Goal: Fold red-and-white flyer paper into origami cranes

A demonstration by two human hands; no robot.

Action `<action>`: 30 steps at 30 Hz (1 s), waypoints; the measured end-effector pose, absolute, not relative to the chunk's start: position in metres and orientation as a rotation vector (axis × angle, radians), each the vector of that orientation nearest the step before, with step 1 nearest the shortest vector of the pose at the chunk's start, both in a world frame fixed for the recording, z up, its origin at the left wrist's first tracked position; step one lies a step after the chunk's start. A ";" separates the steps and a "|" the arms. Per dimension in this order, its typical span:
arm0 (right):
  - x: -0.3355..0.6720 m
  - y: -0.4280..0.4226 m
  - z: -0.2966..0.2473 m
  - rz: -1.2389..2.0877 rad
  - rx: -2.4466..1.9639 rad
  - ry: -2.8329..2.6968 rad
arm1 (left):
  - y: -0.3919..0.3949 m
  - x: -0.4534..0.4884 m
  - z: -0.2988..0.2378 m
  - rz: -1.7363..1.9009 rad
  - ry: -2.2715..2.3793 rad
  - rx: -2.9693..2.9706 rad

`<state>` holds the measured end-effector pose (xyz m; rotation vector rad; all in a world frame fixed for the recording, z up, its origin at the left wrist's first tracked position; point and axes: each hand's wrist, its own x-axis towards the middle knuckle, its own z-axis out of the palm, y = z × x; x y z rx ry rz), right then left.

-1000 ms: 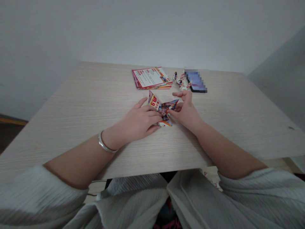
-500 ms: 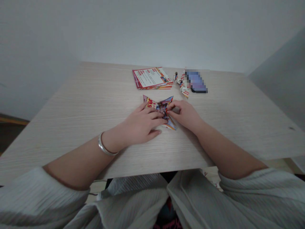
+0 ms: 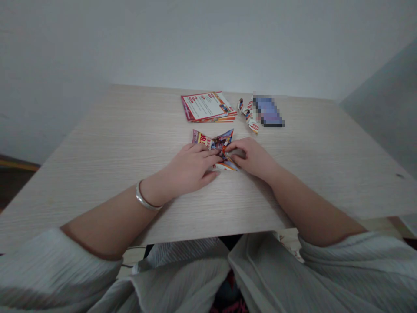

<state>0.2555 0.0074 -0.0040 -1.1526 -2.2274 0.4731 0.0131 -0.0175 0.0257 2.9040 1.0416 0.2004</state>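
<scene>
A sheet of colourfully printed paper (image 3: 222, 140), folded into a shape with pointed corners, lies on the table in front of me. Across its left and lower part rests my left hand (image 3: 193, 167), palm down, fingers stretched out flat over the paper. My right hand (image 3: 254, 157) is at the paper's right side, its fingers curled and thumb tip near the index finger, pinching the folded part near the centre. A small red patch shows by its fingertips. My fingers hide part of the folds.
Farther back on the table (image 3: 130, 130) is a stack of printed leaflets (image 3: 208, 106). To its right lie a twisted, crumpled strip of printed paper (image 3: 249, 118) and a pixelated, phone-like dark object (image 3: 270, 112). A wall (image 3: 208, 43) stands behind the table.
The folded paper has shifted slightly left and away from me. My left hand has moved a little left with it, and the right fingertips have moved slightly left on the paper.
</scene>
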 end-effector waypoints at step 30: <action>0.243 -0.013 0.008 0.370 -0.962 -2.259 | -0.017 0.011 0.023 0.601 1.379 2.813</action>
